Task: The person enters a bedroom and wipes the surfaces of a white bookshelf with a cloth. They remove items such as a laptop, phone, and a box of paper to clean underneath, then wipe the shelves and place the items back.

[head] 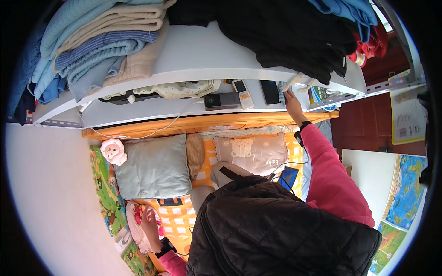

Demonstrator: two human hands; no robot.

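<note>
My right hand (293, 105) reaches onto the lower white shelf (193, 115). Its fingertips meet a light-blue textured cloth (282, 92) beside cream cords; whether they grip it is hard to see. Just left of that hand lies a dark smartphone (269, 92). Farther left are a white remote control (243, 94) with orange buttons and a dark power bank (221, 101) with a white cable. My left hand (150, 222) hovers over or rests on a pink frilled cloth item (134, 224) with a red pattern, fingers loosely bent and apart.
The upper shelf (197, 45) carries folded clothes (110, 38) and black garments (286, 34). Below, a wooden headboard (165, 124) borders the bed with a grey-blue pillow (153, 167), a baby pillow (252, 151), a pink plush toy (114, 151) and a device with a blue screen (288, 177).
</note>
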